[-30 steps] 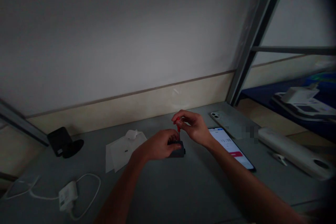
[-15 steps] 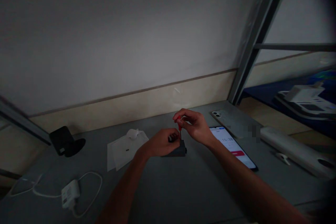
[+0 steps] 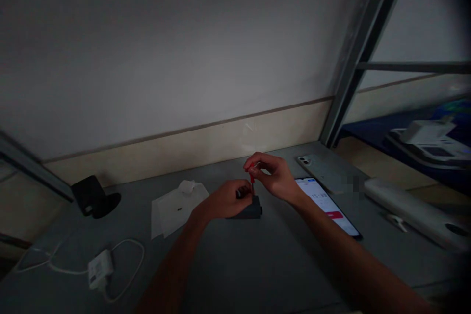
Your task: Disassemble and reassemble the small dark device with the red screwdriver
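My left hand [image 3: 226, 199] is closed over a small dark block-shaped device [image 3: 251, 210] lying on the grey tabletop [image 3: 235, 265], holding it down. My right hand [image 3: 274, 175] pinches the red handle of a small screwdriver [image 3: 252, 175] that stands upright, its tip down on the device just beside my left fingers. Both hands meet at the middle of the table. The top of the device is mostly hidden under my left hand.
A lit phone [image 3: 329, 206] lies right of my hands, with a second phone [image 3: 320, 169] face down behind it. White paper [image 3: 174, 206] lies to the left. A black stand [image 3: 93, 197], a white charger with cable [image 3: 99, 270] and a long white device [image 3: 412, 213] are also here.
The hands have stayed on the device and screwdriver; my right hand's fingers shifted slightly on the red handle. The view drifted a little.
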A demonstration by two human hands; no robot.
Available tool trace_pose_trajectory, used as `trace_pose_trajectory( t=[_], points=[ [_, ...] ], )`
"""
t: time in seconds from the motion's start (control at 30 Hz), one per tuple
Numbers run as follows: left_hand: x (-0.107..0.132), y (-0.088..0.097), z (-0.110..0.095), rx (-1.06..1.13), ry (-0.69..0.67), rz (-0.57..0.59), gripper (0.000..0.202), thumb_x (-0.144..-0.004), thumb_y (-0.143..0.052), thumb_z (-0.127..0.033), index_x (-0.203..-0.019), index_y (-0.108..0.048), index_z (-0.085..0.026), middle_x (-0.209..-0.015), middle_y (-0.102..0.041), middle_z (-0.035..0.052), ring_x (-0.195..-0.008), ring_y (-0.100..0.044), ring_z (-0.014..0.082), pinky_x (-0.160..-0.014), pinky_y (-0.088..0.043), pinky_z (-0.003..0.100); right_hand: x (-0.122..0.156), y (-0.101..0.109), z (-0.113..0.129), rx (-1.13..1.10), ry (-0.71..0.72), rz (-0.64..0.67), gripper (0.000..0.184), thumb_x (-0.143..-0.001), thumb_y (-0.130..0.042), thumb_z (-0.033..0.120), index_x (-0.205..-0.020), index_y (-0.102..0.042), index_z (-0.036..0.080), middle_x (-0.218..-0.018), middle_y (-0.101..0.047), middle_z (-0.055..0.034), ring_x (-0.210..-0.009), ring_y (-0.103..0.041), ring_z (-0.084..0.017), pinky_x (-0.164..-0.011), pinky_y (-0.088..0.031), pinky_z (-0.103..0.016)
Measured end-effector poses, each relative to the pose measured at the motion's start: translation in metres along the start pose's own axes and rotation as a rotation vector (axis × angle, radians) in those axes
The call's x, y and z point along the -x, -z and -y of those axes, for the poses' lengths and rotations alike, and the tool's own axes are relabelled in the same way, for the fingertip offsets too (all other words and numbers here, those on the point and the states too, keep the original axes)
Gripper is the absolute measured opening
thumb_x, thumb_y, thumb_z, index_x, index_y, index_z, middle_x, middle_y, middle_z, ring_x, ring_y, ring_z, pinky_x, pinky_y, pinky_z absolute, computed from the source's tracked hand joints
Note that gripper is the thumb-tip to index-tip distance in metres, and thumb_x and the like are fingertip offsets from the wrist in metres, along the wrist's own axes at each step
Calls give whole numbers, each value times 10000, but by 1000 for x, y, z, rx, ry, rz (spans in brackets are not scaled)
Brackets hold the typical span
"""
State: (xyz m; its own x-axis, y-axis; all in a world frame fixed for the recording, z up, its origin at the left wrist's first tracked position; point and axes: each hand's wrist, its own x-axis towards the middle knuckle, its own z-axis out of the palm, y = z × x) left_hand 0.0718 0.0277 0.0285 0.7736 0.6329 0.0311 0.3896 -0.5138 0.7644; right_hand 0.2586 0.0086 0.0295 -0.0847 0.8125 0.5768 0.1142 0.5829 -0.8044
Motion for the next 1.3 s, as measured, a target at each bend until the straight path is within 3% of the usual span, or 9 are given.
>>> trace_pose_trajectory(
  t=[0.37, 0.6, 0.77, 0.97, 1.17, 1.3],
  points=[
    [1, 0, -5, -4, 22, 10, 111, -885, -578, -214, -969, -629, -163, -804, -628, 13, -727, -585, 133, -695, -449, 256, -2, 12, 14, -5, -25, 209, 142, -943, -571, 237, -973, -706, 208, -907, -729, -41, -750, -626, -160, -724, -485, -321],
    [-1, 0, -4, -5, 13, 2, 130, -870, -560, -161, -963, -651, -156, -797, -631, 12, -713, -573, 121, -682, -448, 244, -5, 11, 2, -13, -15, 127, 79, -901, -651, 265, -932, -698, 210, -915, -682, -35, -810, -619, -162, -722, -484, -299],
    [-1, 1, -4, -27, 19, -2, 126, -862, -580, -163, -956, -663, -151, -795, -637, 16, -703, -561, 117, -660, -440, 235, -4, 16, 4, -64, -56, 198, 151, -947, -574, 254, -979, -713, 206, -905, -711, -40, -797, -635, -166, -746, -505, -322],
    [-1, 0, -3, -42, 10, -26, 106, -861, -586, -174, -934, -661, -157, -786, -644, 14, -697, -582, 119, -663, -446, 236, -3, 14, 11, -5, -1, 191, 95, -897, -650, 240, -939, -731, 216, -938, -701, -43, -861, -644, -179, -786, -504, -329],
    [0, -1, -4, -61, 30, -22, 103, -866, -578, -174, -934, -655, -162, -774, -647, 6, -688, -588, 119, -675, -450, 241, -3, 20, 20, -163, -91, 379, 161, -961, -577, 275, -933, -714, 195, -854, -702, -29, -759, -646, -165, -753, -520, -331],
    [-1, -1, -4, -44, 5, -25, 104, -875, -571, -175, -943, -648, -161, -802, -647, 15, -707, -590, 120, -672, -449, 239, -4, 20, 18, -89, -24, 309, 135, -939, -627, 298, -964, -730, 214, -945, -690, -41, -846, -649, -176, -810, -510, -336]
  ],
)
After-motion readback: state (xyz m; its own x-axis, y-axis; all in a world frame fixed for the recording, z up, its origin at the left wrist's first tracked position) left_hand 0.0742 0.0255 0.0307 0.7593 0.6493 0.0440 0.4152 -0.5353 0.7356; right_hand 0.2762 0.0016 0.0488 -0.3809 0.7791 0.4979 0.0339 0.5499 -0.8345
